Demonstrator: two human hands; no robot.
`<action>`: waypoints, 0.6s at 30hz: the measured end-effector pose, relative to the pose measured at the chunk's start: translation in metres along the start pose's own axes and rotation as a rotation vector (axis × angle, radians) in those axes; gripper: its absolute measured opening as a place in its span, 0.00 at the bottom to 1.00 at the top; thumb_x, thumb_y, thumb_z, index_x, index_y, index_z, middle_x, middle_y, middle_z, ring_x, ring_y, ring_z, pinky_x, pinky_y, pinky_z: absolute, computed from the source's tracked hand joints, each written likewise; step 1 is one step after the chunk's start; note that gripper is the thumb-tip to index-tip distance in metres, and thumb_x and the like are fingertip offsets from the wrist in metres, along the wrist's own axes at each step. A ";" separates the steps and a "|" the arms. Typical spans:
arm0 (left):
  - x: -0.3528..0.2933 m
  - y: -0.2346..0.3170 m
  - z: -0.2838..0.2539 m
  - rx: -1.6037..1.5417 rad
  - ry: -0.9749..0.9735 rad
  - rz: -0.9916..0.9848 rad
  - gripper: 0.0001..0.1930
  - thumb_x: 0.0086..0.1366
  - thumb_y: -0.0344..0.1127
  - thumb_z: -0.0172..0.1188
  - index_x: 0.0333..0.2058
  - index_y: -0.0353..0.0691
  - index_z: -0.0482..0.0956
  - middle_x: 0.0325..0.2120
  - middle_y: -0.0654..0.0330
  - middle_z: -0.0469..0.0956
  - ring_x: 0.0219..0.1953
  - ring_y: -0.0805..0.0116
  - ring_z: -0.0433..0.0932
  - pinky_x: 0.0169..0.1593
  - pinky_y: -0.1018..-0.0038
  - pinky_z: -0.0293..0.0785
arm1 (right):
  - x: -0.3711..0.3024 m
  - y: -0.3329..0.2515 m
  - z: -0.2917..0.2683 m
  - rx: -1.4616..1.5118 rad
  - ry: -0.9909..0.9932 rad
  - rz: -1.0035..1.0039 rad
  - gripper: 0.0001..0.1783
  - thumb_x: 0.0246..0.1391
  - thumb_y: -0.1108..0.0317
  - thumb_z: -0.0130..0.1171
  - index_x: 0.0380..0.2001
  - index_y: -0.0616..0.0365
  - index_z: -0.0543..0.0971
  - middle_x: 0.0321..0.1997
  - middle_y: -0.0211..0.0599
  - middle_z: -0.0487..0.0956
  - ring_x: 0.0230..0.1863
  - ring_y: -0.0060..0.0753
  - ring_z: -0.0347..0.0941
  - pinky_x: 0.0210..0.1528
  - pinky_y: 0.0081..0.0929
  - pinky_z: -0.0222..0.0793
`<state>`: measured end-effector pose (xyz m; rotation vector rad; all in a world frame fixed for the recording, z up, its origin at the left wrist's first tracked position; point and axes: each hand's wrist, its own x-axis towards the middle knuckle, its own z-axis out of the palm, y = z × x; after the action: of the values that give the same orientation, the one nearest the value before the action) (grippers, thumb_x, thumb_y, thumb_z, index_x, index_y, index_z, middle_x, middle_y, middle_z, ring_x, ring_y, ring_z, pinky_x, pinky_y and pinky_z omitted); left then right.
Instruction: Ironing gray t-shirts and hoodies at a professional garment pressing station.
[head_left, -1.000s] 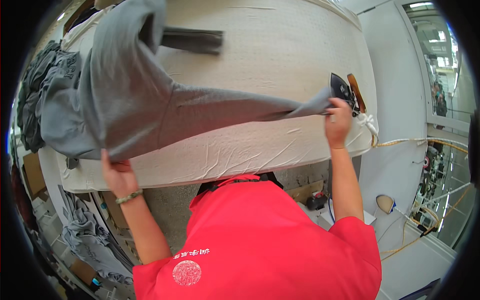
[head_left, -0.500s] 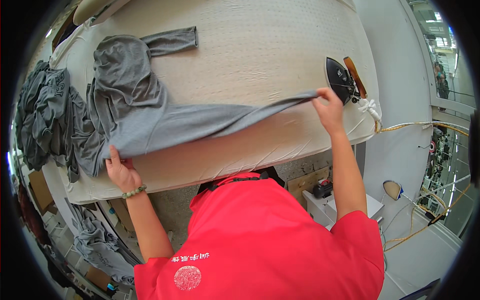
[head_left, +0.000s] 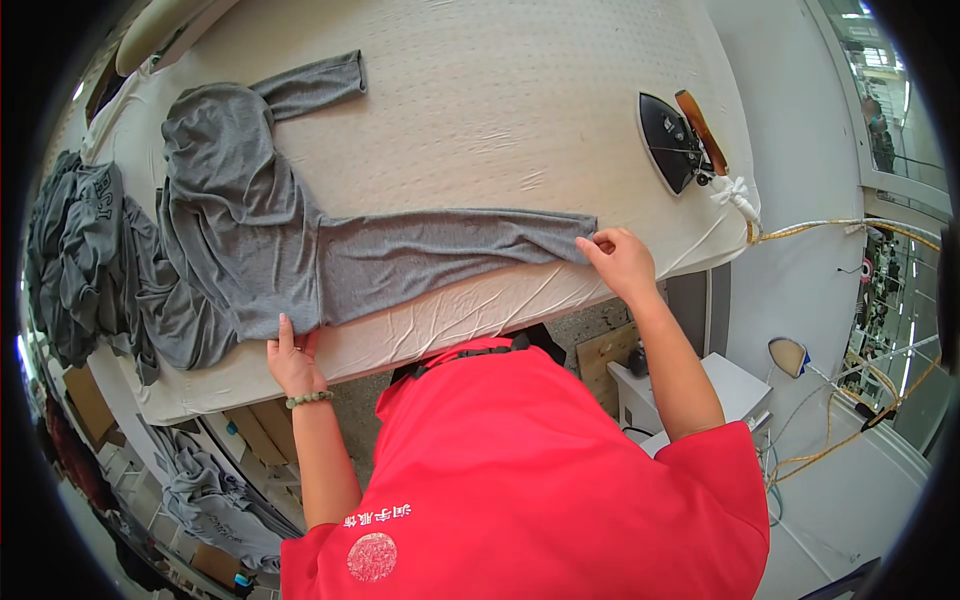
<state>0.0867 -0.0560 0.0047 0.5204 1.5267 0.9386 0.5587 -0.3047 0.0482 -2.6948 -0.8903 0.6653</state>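
Observation:
A grey long-sleeved top [head_left: 240, 180] lies on the padded ironing table [head_left: 480, 120]. One sleeve stretches to the right along the near edge, with soft creases toward its cuff; the other sleeve points up and right at the far side. My left hand [head_left: 297, 364], wearing a beaded bracelet, grips the near edge of the top beside the sleeve seam, thumb above and fingers beneath. My right hand [head_left: 622, 263] pinches the near corner of the sleeve cuff. Beyond that hand an iron [head_left: 668, 142] with a brown handle rests on the table, touched by neither hand.
Darker grey garments [head_left: 75, 260] are heaped at the table's left end. The iron's wrapped cable [head_left: 800, 230] runs off the right edge. A white cabinet [head_left: 735, 388] stands below on the right, and more grey clothes [head_left: 215, 505] hang at the lower left.
The sleeve was held taut and twisted; now it lies flatter on the table. My right hand has come down and slightly left with the cuff. My left hand has moved right along the edge.

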 end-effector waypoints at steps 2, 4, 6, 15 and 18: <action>0.004 0.010 -0.001 0.059 0.025 0.036 0.13 0.74 0.41 0.70 0.48 0.42 0.79 0.43 0.61 0.84 0.40 0.67 0.84 0.41 0.66 0.84 | 0.003 -0.003 0.005 0.088 -0.039 0.127 0.14 0.61 0.56 0.71 0.37 0.57 0.86 0.33 0.38 0.86 0.36 0.39 0.83 0.41 0.35 0.78; 0.009 0.018 -0.001 0.064 0.046 0.068 0.13 0.73 0.42 0.71 0.48 0.42 0.79 0.44 0.61 0.84 0.41 0.68 0.84 0.40 0.67 0.83 | 0.008 0.000 0.010 0.175 -0.036 0.100 0.14 0.61 0.57 0.72 0.37 0.59 0.86 0.30 0.35 0.86 0.32 0.31 0.82 0.36 0.31 0.77; 0.008 0.019 0.000 0.018 0.102 0.087 0.14 0.73 0.42 0.71 0.49 0.42 0.80 0.44 0.62 0.84 0.42 0.69 0.84 0.39 0.68 0.82 | 0.012 0.006 0.013 0.432 0.006 0.072 0.13 0.61 0.62 0.72 0.39 0.61 0.86 0.31 0.30 0.85 0.33 0.22 0.80 0.37 0.25 0.75; 0.001 0.025 0.020 0.040 0.019 0.011 0.12 0.73 0.36 0.69 0.50 0.44 0.78 0.43 0.64 0.85 0.41 0.71 0.84 0.39 0.68 0.83 | 0.020 -0.007 -0.016 0.434 -0.439 -0.091 0.17 0.62 0.69 0.71 0.51 0.64 0.82 0.35 0.21 0.82 0.35 0.14 0.73 0.37 0.20 0.70; 0.039 0.084 0.016 0.021 -0.027 0.154 0.11 0.73 0.38 0.71 0.46 0.45 0.79 0.42 0.66 0.86 0.40 0.71 0.84 0.38 0.71 0.81 | 0.045 -0.048 -0.056 0.336 -0.496 -0.206 0.23 0.63 0.68 0.70 0.58 0.65 0.80 0.39 0.24 0.83 0.38 0.16 0.75 0.41 0.22 0.73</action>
<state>0.0795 0.0265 0.0484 0.6708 1.4892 1.0309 0.5935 -0.2433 0.0976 -2.1380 -1.0334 1.3308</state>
